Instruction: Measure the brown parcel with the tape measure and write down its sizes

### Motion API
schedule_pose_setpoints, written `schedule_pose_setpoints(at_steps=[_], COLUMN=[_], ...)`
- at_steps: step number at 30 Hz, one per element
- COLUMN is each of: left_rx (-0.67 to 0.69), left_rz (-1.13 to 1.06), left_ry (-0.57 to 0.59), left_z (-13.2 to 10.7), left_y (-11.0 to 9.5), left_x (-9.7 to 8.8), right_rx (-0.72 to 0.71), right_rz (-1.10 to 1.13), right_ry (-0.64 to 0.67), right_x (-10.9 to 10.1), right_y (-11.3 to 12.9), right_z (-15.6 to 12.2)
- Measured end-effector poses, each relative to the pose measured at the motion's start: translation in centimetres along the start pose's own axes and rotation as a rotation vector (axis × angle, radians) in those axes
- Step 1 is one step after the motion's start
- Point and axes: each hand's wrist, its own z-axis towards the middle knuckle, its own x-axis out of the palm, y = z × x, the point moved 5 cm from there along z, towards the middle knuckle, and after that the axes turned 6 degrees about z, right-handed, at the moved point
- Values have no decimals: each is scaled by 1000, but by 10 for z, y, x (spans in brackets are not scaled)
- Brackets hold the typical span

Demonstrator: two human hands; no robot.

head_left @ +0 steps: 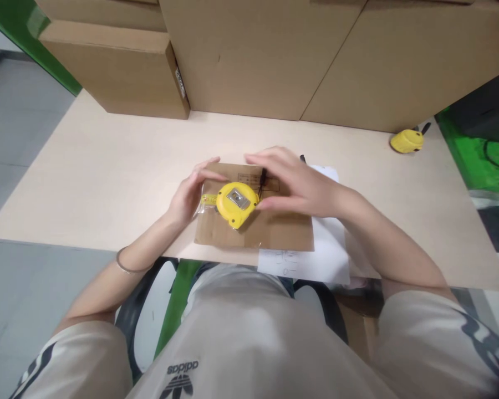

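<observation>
A yellow tape measure [227,206] with a silver label and a black wrist strap lies on a flat brown cardboard package [283,230]. My left hand [190,193] is at the package's left edge, fingers stretched out along its upper left corner. Over the package's right part is my right hand [295,180], thumb and fingers spread apart. Its thumb tip is close to the tape measure's right side; whether they touch I cannot tell. Under the package, a white sheet of paper [332,244] with handwriting sticks out to the right and toward me.
A second yellow tape measure [406,142] rests at the table's far right. Large cardboard boxes [258,61] line the back, with a smaller box [137,77] at left. A black tip [303,158] shows behind my right hand. The pale table [87,166] ends just before my body.
</observation>
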Motion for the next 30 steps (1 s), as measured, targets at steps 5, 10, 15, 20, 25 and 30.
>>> schedule_pose_setpoints(at_steps=[5,10,15,20,25,30], left_rx=[-40,-33,-31,-113,-133,174], left_rz=[-10,33,-35,-216,-183,187], left_ry=[35,24,9,29,66,292], left_z=[-4,-2,0,3,5,11], left_y=[12,13,19,31,33,30], left_x=[2,-1,1,1,-6,-15], right_rx=[17,85,28,99,181,242], right_rz=[84,290,103,-44,-178,-194], right_ry=[247,135,-76,-80,20,-69], right_x=[26,20,16,35,52,27], right_y=[1,3,19,42,50,37], right_z=[28,17,24,49,53,16])
